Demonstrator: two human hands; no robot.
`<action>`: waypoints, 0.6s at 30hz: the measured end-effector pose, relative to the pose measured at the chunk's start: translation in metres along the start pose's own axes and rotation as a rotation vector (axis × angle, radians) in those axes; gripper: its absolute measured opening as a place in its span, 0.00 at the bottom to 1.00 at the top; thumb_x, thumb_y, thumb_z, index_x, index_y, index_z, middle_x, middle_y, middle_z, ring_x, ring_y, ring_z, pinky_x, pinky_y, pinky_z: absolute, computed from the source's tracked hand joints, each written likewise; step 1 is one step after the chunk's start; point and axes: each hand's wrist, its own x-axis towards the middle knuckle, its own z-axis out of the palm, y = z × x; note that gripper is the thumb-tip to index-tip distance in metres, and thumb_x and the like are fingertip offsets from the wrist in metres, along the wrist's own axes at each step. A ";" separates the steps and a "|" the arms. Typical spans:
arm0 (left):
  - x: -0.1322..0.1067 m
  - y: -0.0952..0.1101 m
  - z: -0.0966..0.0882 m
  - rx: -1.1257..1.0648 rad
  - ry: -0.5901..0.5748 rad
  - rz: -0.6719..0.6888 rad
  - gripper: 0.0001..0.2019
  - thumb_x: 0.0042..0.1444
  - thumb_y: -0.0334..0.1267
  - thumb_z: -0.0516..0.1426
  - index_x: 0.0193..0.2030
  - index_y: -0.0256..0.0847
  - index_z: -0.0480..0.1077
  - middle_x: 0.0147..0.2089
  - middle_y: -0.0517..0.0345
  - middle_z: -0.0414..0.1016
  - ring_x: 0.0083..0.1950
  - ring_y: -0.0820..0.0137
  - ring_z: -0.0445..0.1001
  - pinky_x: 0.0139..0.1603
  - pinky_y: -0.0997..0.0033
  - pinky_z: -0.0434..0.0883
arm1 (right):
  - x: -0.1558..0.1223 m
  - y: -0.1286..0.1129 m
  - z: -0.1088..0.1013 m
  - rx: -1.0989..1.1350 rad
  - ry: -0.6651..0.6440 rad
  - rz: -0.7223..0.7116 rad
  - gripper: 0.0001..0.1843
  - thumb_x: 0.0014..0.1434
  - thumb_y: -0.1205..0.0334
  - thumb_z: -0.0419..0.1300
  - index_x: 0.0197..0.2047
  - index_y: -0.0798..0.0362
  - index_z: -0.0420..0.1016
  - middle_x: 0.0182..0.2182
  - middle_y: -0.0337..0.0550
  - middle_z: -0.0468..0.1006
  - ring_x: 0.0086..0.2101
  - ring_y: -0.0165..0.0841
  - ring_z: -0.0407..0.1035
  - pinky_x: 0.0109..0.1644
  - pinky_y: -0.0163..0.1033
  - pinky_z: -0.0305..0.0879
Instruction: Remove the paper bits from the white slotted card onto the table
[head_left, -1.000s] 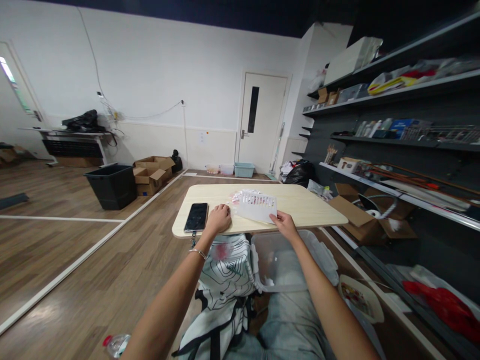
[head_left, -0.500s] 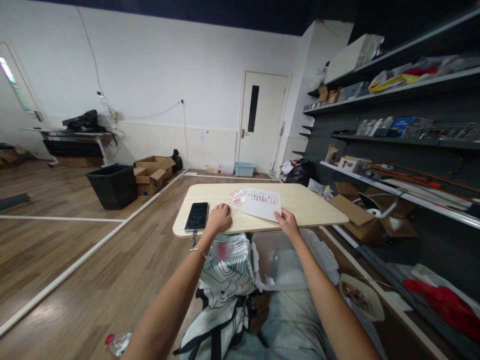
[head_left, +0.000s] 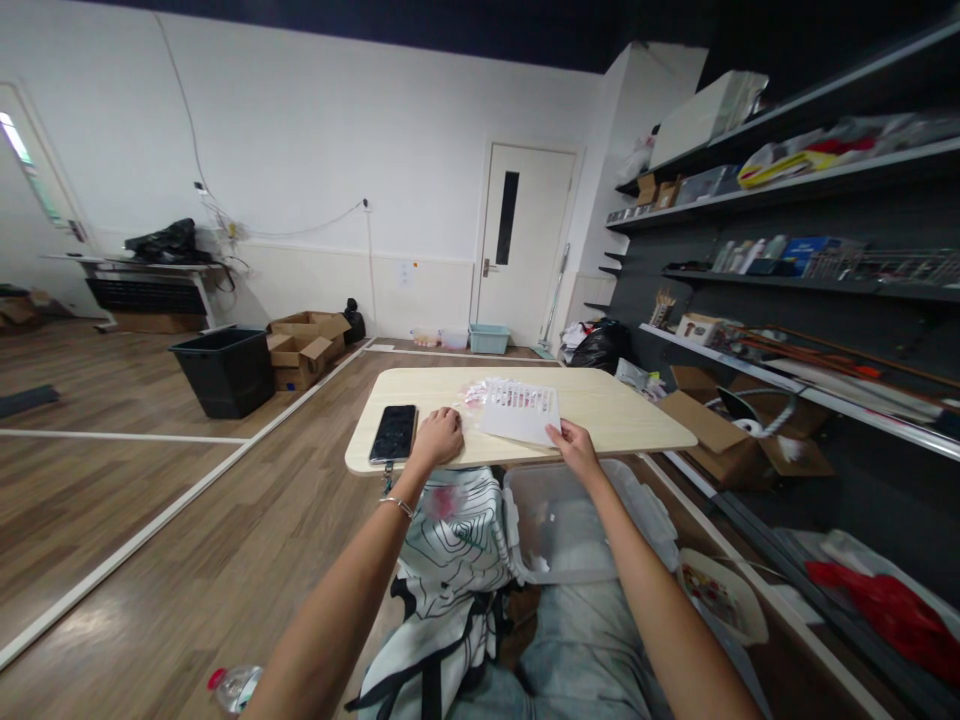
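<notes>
My right hand (head_left: 574, 447) pinches the lower right corner of a white card (head_left: 517, 428) over the table. Rows of small pink, brown and dark pieces or prints cover the card's upper part, too small to make out. My left hand (head_left: 441, 436) rests on the tabletop with curled fingers; whatever may be inside them is hidden. Just left of it lies a black phone (head_left: 394, 433), a strap hanging from its near end. Behind the card's left edge is a little heap of clear and pinkish plastic (head_left: 476, 393).
The pale wooden table (head_left: 630, 410) has rounded corners. Below its near edge sit a clear plastic bin (head_left: 562, 530) and a black-and-white patterned cloth (head_left: 457, 540). A bottle (head_left: 238, 688) lies on the floor at left. Shelves (head_left: 810, 275) and an open carton (head_left: 720, 425) stand at right.
The card has shifted slightly to the left and its tilt has changed a little, with my right hand still on its corner. My left hand stays nearly in place.
</notes>
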 end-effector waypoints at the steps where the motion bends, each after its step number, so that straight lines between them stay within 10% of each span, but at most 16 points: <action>1: 0.000 0.000 0.000 0.001 0.000 0.000 0.18 0.67 0.36 0.46 0.56 0.38 0.71 0.62 0.42 0.73 0.63 0.56 0.70 0.63 0.59 0.65 | 0.000 -0.001 0.000 -0.005 -0.013 -0.003 0.34 0.52 0.30 0.66 0.40 0.55 0.84 0.37 0.50 0.85 0.39 0.45 0.78 0.45 0.47 0.75; 18: -0.001 0.002 -0.001 0.006 0.008 -0.003 0.19 0.69 0.40 0.45 0.56 0.39 0.72 0.62 0.42 0.73 0.63 0.55 0.70 0.62 0.59 0.66 | -0.002 -0.008 0.003 -0.053 -0.108 -0.020 0.31 0.51 0.30 0.67 0.34 0.54 0.85 0.26 0.44 0.81 0.35 0.44 0.76 0.38 0.43 0.74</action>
